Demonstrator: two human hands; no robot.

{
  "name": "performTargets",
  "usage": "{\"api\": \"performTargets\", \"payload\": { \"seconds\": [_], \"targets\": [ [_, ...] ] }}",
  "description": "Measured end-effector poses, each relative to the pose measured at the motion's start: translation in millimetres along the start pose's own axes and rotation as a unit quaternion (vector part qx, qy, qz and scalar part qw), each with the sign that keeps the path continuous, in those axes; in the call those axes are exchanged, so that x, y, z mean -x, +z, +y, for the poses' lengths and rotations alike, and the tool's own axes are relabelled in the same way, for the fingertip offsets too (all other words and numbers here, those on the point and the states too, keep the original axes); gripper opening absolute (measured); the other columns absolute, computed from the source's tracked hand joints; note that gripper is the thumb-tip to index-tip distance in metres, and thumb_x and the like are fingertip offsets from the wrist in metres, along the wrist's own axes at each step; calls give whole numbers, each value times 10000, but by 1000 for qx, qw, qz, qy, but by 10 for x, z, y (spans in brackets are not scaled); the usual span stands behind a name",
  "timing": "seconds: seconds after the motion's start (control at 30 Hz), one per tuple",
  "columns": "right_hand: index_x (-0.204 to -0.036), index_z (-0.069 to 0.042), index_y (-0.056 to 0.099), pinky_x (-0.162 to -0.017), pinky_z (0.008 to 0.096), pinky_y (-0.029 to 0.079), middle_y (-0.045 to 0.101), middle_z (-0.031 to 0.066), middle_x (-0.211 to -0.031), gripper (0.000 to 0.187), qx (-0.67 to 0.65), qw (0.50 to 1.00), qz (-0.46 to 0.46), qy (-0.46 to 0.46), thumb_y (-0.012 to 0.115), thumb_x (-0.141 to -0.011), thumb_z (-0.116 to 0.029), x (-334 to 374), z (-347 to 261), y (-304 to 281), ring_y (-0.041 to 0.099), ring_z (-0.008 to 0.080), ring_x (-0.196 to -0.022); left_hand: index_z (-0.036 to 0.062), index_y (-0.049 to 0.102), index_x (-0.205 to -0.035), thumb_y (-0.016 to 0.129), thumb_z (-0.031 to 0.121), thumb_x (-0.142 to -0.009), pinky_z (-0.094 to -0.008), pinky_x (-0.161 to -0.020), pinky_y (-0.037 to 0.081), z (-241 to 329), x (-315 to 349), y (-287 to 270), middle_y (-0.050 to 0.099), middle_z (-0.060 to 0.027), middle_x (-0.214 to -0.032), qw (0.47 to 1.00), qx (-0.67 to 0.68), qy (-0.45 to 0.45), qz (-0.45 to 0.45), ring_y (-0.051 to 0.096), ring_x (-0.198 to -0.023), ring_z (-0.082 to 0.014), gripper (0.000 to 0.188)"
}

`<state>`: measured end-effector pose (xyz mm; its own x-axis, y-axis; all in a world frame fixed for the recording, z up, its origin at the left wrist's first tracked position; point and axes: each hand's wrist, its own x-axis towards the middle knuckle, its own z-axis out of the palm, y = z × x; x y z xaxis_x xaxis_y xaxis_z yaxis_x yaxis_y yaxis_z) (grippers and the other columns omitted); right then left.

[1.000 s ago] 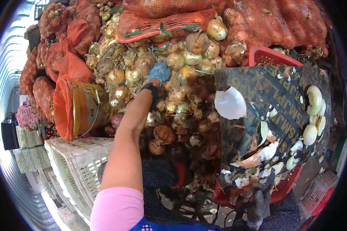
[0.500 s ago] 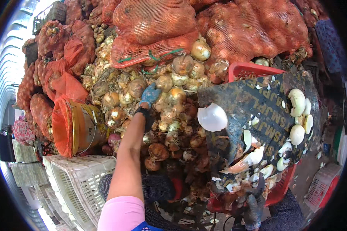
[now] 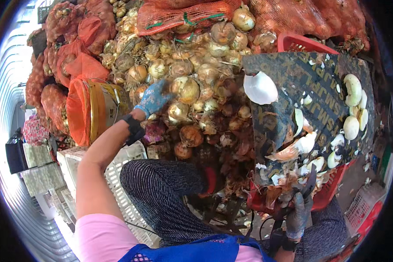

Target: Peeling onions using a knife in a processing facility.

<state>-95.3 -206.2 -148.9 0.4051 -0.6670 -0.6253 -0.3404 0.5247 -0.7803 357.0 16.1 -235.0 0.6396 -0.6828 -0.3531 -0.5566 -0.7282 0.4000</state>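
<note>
My left hand (image 3: 154,98), in a blue patterned glove, is over the onion heap, just left of a large yellow-brown onion (image 3: 185,90). Its fingers are smeared by motion, so whether they touch or grip an onion is unclear. A red-purple onion (image 3: 153,132) lies below that hand. In a dirty grey glove, my right hand (image 3: 298,214) is closed on a knife, its dark blade (image 3: 310,181) pointing up at the near edge of a black board (image 3: 275,126). Peeled white onions (image 3: 351,128), skins and a white onion shell (image 3: 261,88) lie on the board.
A yellow bucket (image 3: 104,107) lined with orange mesh stands left of the heap. Nearer me is a white plastic crate (image 3: 133,192). Orange mesh sacks (image 3: 292,17) of onions pile up behind. Under the board sits a red crate (image 3: 329,192); another crate (image 3: 362,205) is at the right.
My view has tilted down, showing more of my legs. My left hand has drawn back toward me and leftward across the heap. My right hand keeps the knife by the board.
</note>
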Motion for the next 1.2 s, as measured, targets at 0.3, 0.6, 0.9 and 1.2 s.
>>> {"api": "performTargets", "payload": {
  "seconds": [0.3,0.6,0.9,1.2],
  "targets": [
    [-1024,17,580,-518,213,401,583,33,-704,317,-34,999,-17,8,614,-830,-231,47,-102,39,511,95,-578,-84,375,-1264,707,538,-685,-391,-854,461,-217,-637,865,560,-262,-1124,904,331,-253,100,548,-1051,-308,912],
    [-1077,-15,542,-524,213,432,592,46,-741,343,18,999,-29,5,617,-847,-258,64,-1,-122,534,99,-579,-32,458,-1167,835,351,-618,-340,-861,473,359,-171,911,587,-134,-1072,965,246,-91,29,571,-987,-227,769],
    [-1100,23,540,-506,208,438,575,33,-716,350,-9,999,-36,-10,588,-856,-223,147,-21,-125,536,93,-576,-36,431,-1203,847,202,-590,-317,-793,478,399,47,1149,576,-135,-1072,843,487,-216,82,565,-947,-213,778],
    [-1170,28,508,-549,234,448,582,33,-758,349,-24,998,-61,19,507,-902,-195,102,-108,-156,544,96,-621,-31,435,-1147,813,110,-595,-354,-758,476,589,-269,1188,568,-153,-1000,860,467,-170,116,569,-854,-252,684]
  ]
}}
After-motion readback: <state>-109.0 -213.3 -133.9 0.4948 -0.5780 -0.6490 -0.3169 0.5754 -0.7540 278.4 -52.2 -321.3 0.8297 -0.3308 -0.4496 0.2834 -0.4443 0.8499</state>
